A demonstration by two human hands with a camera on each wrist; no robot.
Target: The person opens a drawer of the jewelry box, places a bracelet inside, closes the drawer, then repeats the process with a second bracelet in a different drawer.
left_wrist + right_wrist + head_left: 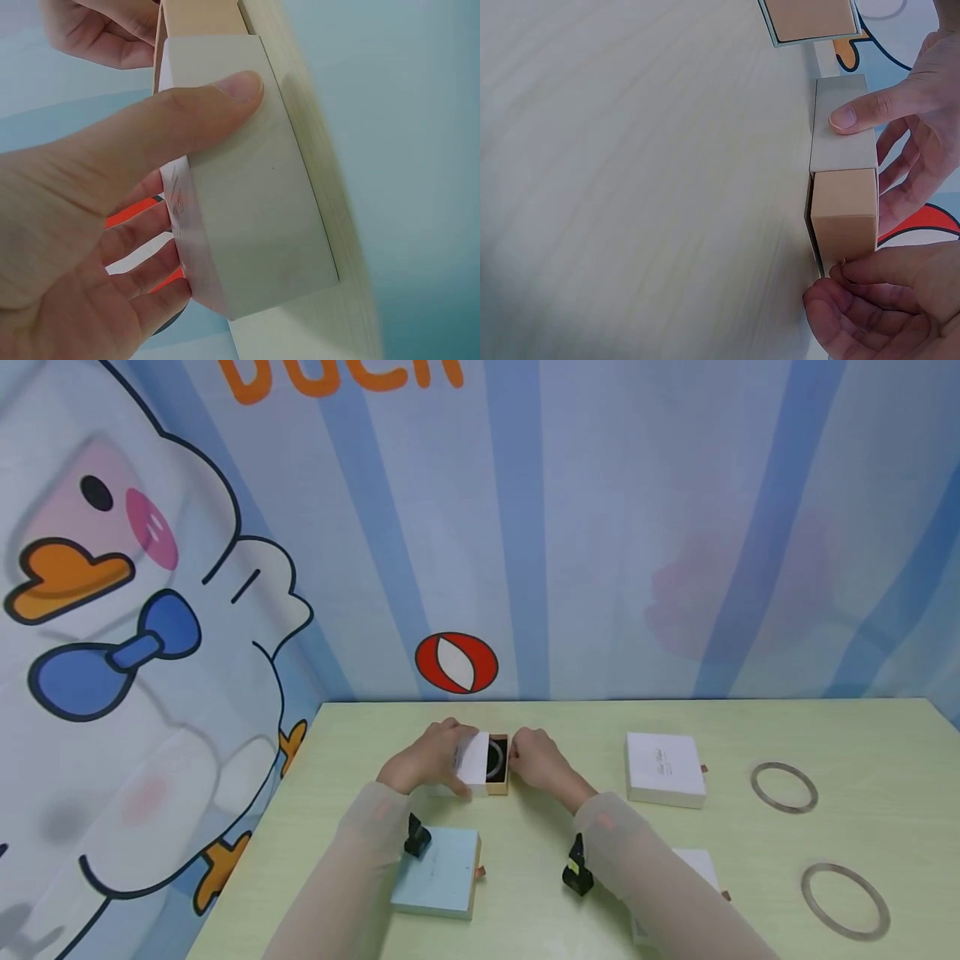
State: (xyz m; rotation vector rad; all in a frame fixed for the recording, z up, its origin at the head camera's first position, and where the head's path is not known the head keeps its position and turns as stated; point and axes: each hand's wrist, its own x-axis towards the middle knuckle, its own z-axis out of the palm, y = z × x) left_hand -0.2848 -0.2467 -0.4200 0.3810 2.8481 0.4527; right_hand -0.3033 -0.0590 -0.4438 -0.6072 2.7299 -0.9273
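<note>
A white drawer box [472,764] stands near the table's back edge, its tan inner drawer [844,195] partly slid out to the right. My left hand [431,760] grips the white sleeve, thumb [240,86] across the near side and fingers on the far side. At the drawer's end, my right hand [542,764] pinches a small pull tab, mostly hidden by the fingertips. Through the opened part, a pale bangle [500,760] shows partly against a black lining; the rest lies under the sleeve.
A light blue box [438,872] lies in front of my left hand. To the right are a white box [663,768], another white box [697,864] partly covered by my right sleeve, and two ring-shaped grey bangles [754,789]. A printed wall [600,568] rises behind the table.
</note>
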